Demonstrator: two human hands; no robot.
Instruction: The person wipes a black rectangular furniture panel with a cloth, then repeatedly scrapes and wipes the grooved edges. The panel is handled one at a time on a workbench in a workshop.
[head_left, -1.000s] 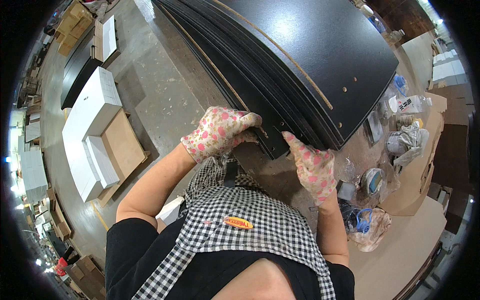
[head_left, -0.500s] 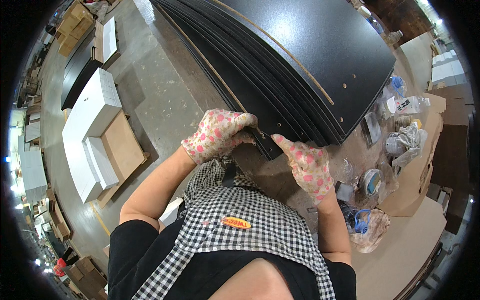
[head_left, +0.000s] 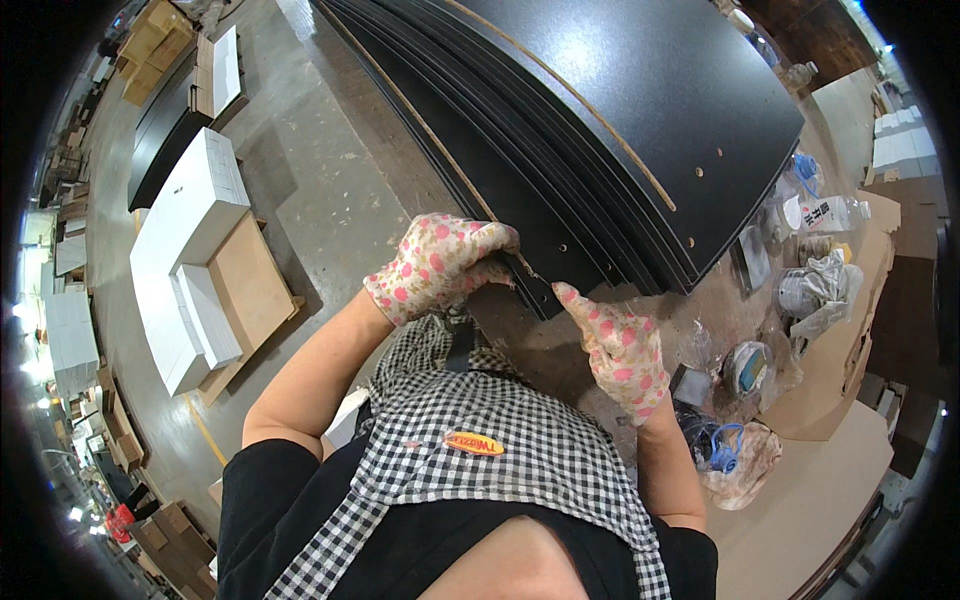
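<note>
A stack of black panels [head_left: 560,235] lies fanned out ahead of me, with small holes near the ends. On a front panel [head_left: 455,160], a narrow light-brown strip runs lengthwise towards my left hand [head_left: 440,265]. That hand wears a white glove with pink flowers, its fingers closed round the panel's edge near the corner. Bits of the brown strip look ragged just past the fingertips. My right hand [head_left: 625,355], in a matching glove, reaches one digit to the panel's end. Its other fingers are curled in, and whatever they may hold is hidden.
To the right are clear plastic bottles [head_left: 835,212], a roll of tape [head_left: 747,368], a blue-handled jug [head_left: 722,447] and brown cardboard [head_left: 830,350]. White panels [head_left: 185,270] rest on a pallet at the left, with black boards [head_left: 165,150] beyond them.
The view has shifted slightly, moving the stack a little to the right in the picture. The right hand's digit sits slightly lower at the panel's end; the left hand keeps its grip.
</note>
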